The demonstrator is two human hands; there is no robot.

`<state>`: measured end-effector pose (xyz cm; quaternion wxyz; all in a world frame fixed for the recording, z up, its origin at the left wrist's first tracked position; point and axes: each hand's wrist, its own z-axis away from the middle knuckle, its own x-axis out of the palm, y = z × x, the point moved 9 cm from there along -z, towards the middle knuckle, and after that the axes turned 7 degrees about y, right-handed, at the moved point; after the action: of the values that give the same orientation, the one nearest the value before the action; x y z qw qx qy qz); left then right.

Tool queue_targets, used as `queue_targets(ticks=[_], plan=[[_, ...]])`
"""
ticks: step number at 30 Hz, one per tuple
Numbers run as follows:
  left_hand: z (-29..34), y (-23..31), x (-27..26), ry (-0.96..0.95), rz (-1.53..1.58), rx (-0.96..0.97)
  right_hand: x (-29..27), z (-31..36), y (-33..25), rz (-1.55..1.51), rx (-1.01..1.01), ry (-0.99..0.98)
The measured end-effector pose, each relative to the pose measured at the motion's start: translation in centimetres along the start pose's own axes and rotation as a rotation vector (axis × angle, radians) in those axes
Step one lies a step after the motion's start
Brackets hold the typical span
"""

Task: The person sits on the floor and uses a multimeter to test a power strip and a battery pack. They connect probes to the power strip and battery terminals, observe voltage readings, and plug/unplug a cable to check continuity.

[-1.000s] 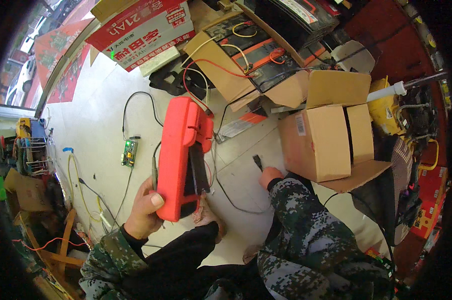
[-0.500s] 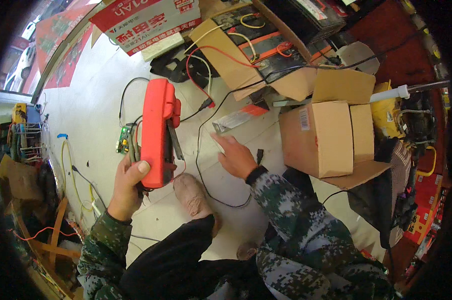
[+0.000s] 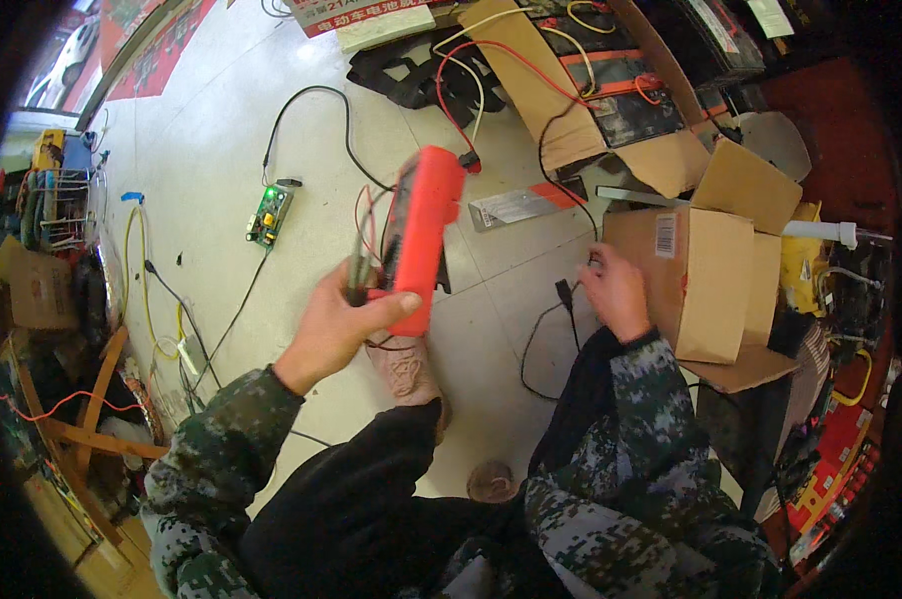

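Observation:
My left hand (image 3: 346, 324) is wrapped round a red-cased multimeter (image 3: 429, 240), held edge-on above the floor. Its thin test leads (image 3: 368, 225) hang beside my fingers. Over by the cardboard box, my right hand (image 3: 615, 295) has its fingers closed on a black cable (image 3: 589, 212). A black plug (image 3: 566, 292) dangles just left of those fingers. On the floor to the left lies a small green circuit board (image 3: 269, 215) with a lit green light. Black wires run from both ends of it. The multimeter's display cannot be seen.
An opened cardboard box (image 3: 642, 275) stands at the right. Behind it, another box holds black batteries (image 3: 635, 115) with red and white wires. A flat silver-and-orange piece (image 3: 521, 207) lies on the tiles. My shoe (image 3: 408, 374) is beneath the multimeter. Yellow cable (image 3: 129, 290) lies at left.
My right hand has moved right and closed on the black cable. The multimeter in my left hand has shifted right, uncovering the circuit board. The whole view has shifted too.

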<state>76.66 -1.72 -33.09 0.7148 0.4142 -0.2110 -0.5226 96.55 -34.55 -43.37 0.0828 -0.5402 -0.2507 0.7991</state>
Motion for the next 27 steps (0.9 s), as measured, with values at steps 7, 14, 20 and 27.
queue_targets(ticks=[7,14,20,27], plan=[[-6.3,-4.9,4.3,0.104,-0.378,0.141,-0.8,2.9,-0.1,-0.230,-0.042,0.064],[-8.9,-8.5,7.7,0.155,-0.331,0.140,5.6,1.1,-0.8,-0.511,0.051,-0.068],[-6.3,-9.5,8.1,0.098,0.043,0.171,12.6,-5.2,-6.5,-1.137,0.023,-0.075],[-6.4,-10.5,4.8,0.163,-0.072,0.123,12.2,-5.0,-8.4,-1.169,0.119,-0.378]])
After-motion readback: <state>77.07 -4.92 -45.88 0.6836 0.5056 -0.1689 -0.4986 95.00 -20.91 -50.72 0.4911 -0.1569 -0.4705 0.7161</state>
